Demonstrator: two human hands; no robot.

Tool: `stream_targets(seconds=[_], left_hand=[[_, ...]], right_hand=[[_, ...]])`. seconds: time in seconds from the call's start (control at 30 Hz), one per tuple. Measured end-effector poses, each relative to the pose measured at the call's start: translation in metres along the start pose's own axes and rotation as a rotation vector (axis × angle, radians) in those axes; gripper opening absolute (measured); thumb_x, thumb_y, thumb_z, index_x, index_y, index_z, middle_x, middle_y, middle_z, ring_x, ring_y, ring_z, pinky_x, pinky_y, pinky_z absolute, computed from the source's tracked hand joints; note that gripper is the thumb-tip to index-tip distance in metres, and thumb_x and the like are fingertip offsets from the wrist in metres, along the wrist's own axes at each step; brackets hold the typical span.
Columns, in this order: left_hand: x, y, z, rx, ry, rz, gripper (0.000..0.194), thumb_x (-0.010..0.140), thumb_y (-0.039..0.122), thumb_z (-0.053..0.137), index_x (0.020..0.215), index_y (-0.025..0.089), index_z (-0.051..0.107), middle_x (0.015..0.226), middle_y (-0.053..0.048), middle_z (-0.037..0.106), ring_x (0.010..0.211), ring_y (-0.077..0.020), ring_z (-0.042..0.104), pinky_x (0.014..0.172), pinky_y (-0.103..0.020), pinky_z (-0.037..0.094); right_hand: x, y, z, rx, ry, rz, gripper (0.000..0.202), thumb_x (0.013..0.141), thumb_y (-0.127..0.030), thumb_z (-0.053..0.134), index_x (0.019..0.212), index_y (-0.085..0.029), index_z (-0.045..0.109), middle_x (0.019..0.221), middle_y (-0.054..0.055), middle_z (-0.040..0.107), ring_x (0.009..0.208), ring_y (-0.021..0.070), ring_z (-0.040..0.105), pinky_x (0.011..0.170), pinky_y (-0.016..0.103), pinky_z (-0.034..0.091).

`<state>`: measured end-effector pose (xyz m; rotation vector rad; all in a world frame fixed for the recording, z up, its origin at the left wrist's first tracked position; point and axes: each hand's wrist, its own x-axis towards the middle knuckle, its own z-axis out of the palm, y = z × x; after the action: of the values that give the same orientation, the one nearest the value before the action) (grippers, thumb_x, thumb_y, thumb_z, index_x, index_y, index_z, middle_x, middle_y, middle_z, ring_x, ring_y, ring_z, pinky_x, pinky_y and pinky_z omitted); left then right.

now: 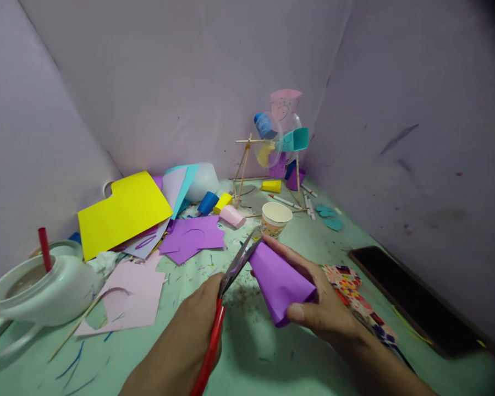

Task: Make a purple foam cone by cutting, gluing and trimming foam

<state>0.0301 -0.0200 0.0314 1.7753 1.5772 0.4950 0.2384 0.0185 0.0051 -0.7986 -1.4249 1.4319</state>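
Purple paper rolled into a cup shape (278,280) is held tilted in my right hand (322,308), with the thumb on its lower edge and fingers along its far side. My left hand (202,313) is closed round red-handled scissors (214,341). Their blades are parted, and the tips reach the upper left end of the purple cup shape. Just beyond the blades stands a white paper cup (275,220) with a printed side.
A stick frame (241,170) carries colored paper cups at the back. Cut paper, including a yellow sheet (124,214), lies left behind a white pot (61,291). A dark phone-like slab (412,300) and patterned cloth (355,291) lie right. Markers (308,204) rest near the frame.
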Motion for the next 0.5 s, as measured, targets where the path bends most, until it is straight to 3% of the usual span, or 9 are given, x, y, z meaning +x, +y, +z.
stream_targets(seconds=[0.13, 0.3, 0.5], left_hand=[[0.004, -0.013, -0.005, 0.015, -0.068, 0.059, 0.038, 0.084, 0.017, 0.038, 0.119, 0.024, 0.049, 0.094, -0.004, 0.069, 0.085, -0.0197, 0.063, 0.075, -0.028, 0.051], [0.004, -0.021, -0.001, 0.094, -0.013, 0.13, 0.03, 0.088, 0.018, 0.034, 0.113, 0.022, 0.051, 0.102, -0.007, 0.068, 0.088, -0.0185, 0.065, 0.076, -0.026, 0.049], [0.007, -0.023, 0.005, 0.233, 0.007, 0.113, 0.044, 0.073, 0.003, 0.037, 0.111, 0.021, 0.052, 0.088, -0.006, 0.07, 0.077, -0.0216, 0.067, 0.065, -0.028, 0.048]], right_hand=[[0.0, 0.001, -0.001, 0.024, -0.021, -0.025, 0.086, 0.056, -0.053, 0.079, 0.133, -0.03, 0.05, 0.138, 0.005, 0.051, 0.122, 0.0388, 0.045, 0.104, 0.054, 0.028], [0.0, 0.002, 0.001, 0.004, -0.014, -0.039, 0.084, 0.057, -0.051, 0.079, 0.133, -0.031, 0.05, 0.138, 0.004, 0.05, 0.122, 0.0387, 0.045, 0.103, 0.053, 0.03], [0.001, 0.003, 0.003, 0.039, 0.011, 0.027, 0.09, 0.055, -0.053, 0.08, 0.134, -0.026, 0.049, 0.135, 0.008, 0.052, 0.122, 0.0403, 0.045, 0.099, 0.053, 0.035]])
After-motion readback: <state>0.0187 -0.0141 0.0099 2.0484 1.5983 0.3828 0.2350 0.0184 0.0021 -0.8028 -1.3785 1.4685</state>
